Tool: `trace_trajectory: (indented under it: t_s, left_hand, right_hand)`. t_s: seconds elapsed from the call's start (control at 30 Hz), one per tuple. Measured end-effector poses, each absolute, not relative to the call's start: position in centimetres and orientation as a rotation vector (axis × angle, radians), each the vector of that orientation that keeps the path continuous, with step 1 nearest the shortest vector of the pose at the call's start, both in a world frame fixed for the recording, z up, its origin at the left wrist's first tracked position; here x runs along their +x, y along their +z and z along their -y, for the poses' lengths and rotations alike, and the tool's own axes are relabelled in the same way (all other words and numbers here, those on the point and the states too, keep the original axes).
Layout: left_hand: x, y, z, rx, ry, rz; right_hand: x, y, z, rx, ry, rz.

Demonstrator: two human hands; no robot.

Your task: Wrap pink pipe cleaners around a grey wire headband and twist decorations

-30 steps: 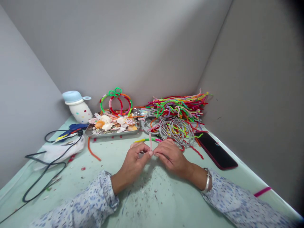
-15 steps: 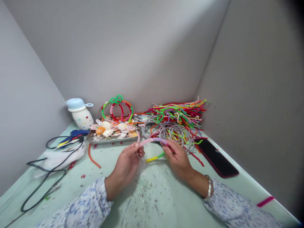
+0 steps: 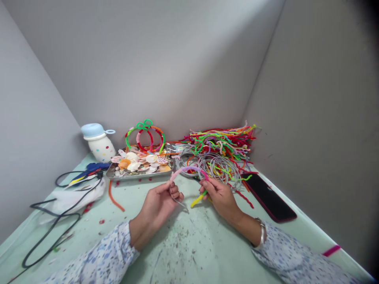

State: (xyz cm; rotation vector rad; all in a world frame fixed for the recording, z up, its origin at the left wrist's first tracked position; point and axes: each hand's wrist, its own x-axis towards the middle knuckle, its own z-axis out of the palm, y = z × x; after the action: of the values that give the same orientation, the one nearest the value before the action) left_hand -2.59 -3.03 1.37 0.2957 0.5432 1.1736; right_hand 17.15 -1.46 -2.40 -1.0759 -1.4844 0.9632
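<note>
Between my two hands arches a wire ring wrapped in pipe cleaners (image 3: 189, 169), running pink, lilac, magenta, green and yellow. My left hand (image 3: 161, 203) pinches its pink end, where bare grey wire curves out below the fingers. On the magenta part, my right hand (image 3: 219, 197) is closed, with the green and yellow end poking out beneath. A gap parts the yellow tip from the bare wire end. Just beyond my hands lie grey wire coils (image 3: 220, 167) and a metal tray (image 3: 139, 177) of seashells (image 3: 133, 159).
A heap of coloured pipe cleaners (image 3: 222, 140) lies at the back. Finished-looking pipe-cleaner rings (image 3: 151, 138) stand behind the shells. A white bottle (image 3: 102, 148), black cable (image 3: 56, 215) and plastic bag (image 3: 74, 197) are left; a phone (image 3: 271, 197) lies right.
The ring has opened: the yellow end has swung away from my left hand towards my right, and the bare wire end now shows. Both hands stay closed on the ring.
</note>
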Motion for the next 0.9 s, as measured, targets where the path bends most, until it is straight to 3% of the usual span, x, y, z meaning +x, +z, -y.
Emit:
trace_trajectory:
  t_s: [0.43, 0.9]
  left_hand:
    - [-3.7, 0.9, 1.7, 0.290, 1.245, -0.441]
    - [-3.7, 1.5, 2.4, 0.432, 1.144, -0.463]
  right_hand:
    - [16.7, -2.5, 1.6, -1.069, 1.161, 1.506]
    - [16.7, -3.2, 1.4, -1.060, 1.156, 1.510]
